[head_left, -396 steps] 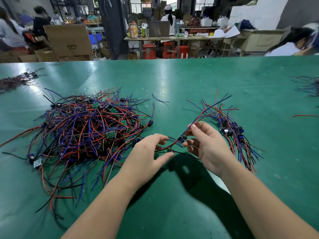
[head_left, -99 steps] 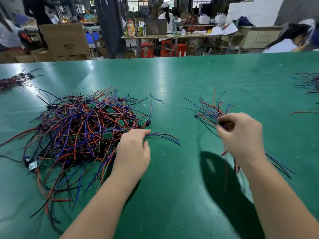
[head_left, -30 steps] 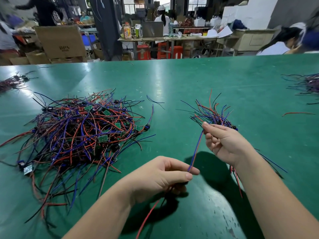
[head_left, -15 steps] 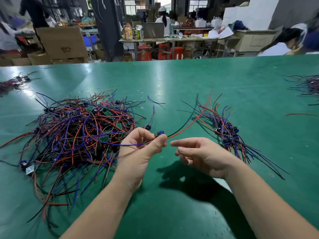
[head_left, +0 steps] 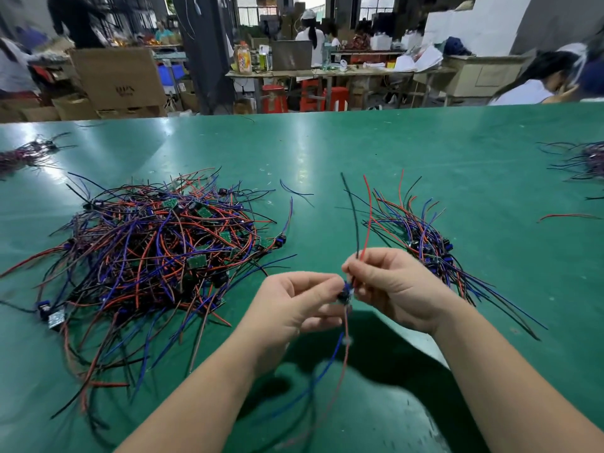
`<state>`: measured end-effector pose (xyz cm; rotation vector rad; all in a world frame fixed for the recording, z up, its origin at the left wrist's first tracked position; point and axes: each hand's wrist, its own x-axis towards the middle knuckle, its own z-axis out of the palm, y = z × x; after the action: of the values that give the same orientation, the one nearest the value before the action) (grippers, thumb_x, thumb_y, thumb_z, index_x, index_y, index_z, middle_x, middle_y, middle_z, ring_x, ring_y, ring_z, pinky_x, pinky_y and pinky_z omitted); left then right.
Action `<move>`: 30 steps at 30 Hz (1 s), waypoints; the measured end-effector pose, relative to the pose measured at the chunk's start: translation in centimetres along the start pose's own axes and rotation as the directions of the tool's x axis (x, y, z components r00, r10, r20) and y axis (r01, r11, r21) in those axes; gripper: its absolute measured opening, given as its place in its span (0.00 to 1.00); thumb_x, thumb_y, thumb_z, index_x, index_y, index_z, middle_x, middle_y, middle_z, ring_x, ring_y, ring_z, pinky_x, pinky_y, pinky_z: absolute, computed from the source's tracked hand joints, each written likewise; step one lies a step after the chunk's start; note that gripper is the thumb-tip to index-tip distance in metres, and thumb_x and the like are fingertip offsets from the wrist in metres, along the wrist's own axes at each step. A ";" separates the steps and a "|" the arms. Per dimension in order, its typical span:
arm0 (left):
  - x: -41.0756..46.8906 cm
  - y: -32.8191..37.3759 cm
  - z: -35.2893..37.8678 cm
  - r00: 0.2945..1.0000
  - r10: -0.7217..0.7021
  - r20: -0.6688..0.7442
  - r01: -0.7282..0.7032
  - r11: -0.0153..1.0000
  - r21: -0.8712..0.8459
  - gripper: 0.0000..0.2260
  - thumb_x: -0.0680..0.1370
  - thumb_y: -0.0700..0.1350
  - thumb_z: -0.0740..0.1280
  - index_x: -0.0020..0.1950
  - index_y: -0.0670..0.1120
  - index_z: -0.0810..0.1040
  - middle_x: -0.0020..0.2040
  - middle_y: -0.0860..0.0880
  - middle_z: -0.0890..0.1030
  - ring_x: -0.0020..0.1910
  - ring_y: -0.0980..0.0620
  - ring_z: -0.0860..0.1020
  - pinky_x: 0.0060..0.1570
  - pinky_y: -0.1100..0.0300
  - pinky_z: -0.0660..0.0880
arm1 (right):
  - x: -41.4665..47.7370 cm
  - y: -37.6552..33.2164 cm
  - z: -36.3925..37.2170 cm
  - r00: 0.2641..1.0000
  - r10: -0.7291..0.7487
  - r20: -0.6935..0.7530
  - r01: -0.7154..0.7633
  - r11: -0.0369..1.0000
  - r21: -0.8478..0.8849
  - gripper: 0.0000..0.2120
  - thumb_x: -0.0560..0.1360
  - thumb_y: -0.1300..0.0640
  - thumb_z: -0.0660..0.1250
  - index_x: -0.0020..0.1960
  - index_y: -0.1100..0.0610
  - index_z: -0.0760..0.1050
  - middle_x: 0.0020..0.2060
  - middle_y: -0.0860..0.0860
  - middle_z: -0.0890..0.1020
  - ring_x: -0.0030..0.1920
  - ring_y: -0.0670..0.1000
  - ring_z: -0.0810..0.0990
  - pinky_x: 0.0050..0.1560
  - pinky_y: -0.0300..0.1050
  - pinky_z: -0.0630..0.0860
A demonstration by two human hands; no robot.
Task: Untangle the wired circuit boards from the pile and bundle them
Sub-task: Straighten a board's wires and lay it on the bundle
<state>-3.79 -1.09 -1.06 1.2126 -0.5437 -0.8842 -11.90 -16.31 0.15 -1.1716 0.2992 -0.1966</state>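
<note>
Sprawling over the surface (head_left: 327, 152), the tangled pile (head_left: 157, 256) lies at my left, the bundle (head_left: 421, 237) at my right. Between them my left hand (head_left: 294, 308) pinches one wired circuit board (head_left: 344, 294), while my right hand (head_left: 395, 289) fingers (head_left: 369, 266) pinch its upright red and black wires (head_left: 366, 217).

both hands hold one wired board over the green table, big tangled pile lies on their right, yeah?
No: the head view shows the big tangled pile on their left. The left hand and right hand do hold one wired board over the green table.
</note>
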 end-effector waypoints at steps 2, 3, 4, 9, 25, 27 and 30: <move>-0.2 0.0 0.2 0.998 -0.048 0.029 0.047 0.998 0.028 0.10 0.62 0.47 0.74 0.40 0.44 0.85 0.38 0.44 0.84 0.35 0.51 0.83 0.34 0.62 0.78 | -0.1 0.3 0.2 1.000 -0.004 0.020 0.007 0.989 -0.145 0.02 0.64 0.60 0.71 0.33 0.59 0.80 0.28 0.52 0.79 0.25 0.44 0.73 0.29 0.33 0.73; -0.2 -0.1 0.2 0.997 -0.072 0.030 0.071 0.997 0.039 0.09 0.63 0.47 0.74 0.39 0.44 0.85 0.38 0.44 0.84 0.35 0.52 0.83 0.34 0.62 0.78 | 0.0 0.4 0.2 1.000 -0.020 -0.009 0.018 0.980 -0.197 0.02 0.64 0.61 0.71 0.33 0.59 0.80 0.28 0.51 0.79 0.24 0.45 0.73 0.28 0.33 0.71; -0.2 -0.2 0.3 0.994 -0.107 0.022 0.106 0.993 0.046 0.08 0.63 0.46 0.74 0.38 0.43 0.85 0.37 0.44 0.84 0.35 0.53 0.83 0.34 0.63 0.78 | 0.1 0.3 0.1 0.997 -0.046 -0.061 0.031 0.973 -0.230 0.03 0.65 0.61 0.72 0.33 0.59 0.79 0.27 0.51 0.78 0.24 0.45 0.72 0.27 0.33 0.70; -0.5 -0.9 0.9 0.957 -0.264 0.117 0.243 0.955 0.169 0.04 0.66 0.41 0.76 0.37 0.44 0.83 0.37 0.42 0.84 0.35 0.51 0.83 0.34 0.62 0.79 | 0.8 -0.9 -2.3 0.879 -0.130 -0.458 0.092 0.990 -0.103 0.04 0.69 0.63 0.71 0.36 0.61 0.77 0.25 0.49 0.78 0.22 0.42 0.73 0.25 0.31 0.71; 0.8 -0.7 -0.3 0.973 -0.104 -0.206 0.096 0.994 -0.046 0.13 0.67 0.50 0.71 0.40 0.40 0.84 0.38 0.42 0.83 0.31 0.53 0.80 0.32 0.62 0.79 | 0.2 1.9 1.3 0.951 -0.292 0.106 0.257 0.546 -0.798 0.15 0.63 0.60 0.78 0.42 0.50 0.75 0.38 0.44 0.78 0.37 0.44 0.77 0.41 0.38 0.75; 1.1 -0.8 -0.3 0.976 -0.111 -0.188 0.106 0.994 -0.036 0.14 0.72 0.51 0.68 0.42 0.40 0.83 0.42 0.42 0.83 0.34 0.51 0.81 0.33 0.61 0.79 | 0.4 1.9 1.3 0.909 -0.411 0.067 0.272 0.465 -0.842 0.14 0.63 0.62 0.78 0.41 0.49 0.75 0.37 0.45 0.78 0.36 0.44 0.77 0.40 0.37 0.75; 1.4 -0.7 -1.1 0.961 0.040 -0.272 0.036 0.962 0.269 0.05 0.77 0.44 0.68 0.46 0.46 0.82 0.45 0.46 0.85 0.38 0.55 0.83 0.40 0.62 0.80 | 0.6 0.8 -0.4 0.850 -0.518 -0.097 0.205 0.495 -0.845 0.12 0.66 0.66 0.75 0.42 0.52 0.78 0.37 0.48 0.82 0.35 0.46 0.80 0.42 0.40 0.78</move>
<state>-2.39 -1.67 -2.17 1.5576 -0.4491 -0.6361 -11.49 -16.55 -0.80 -2.1570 0.4665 -0.7167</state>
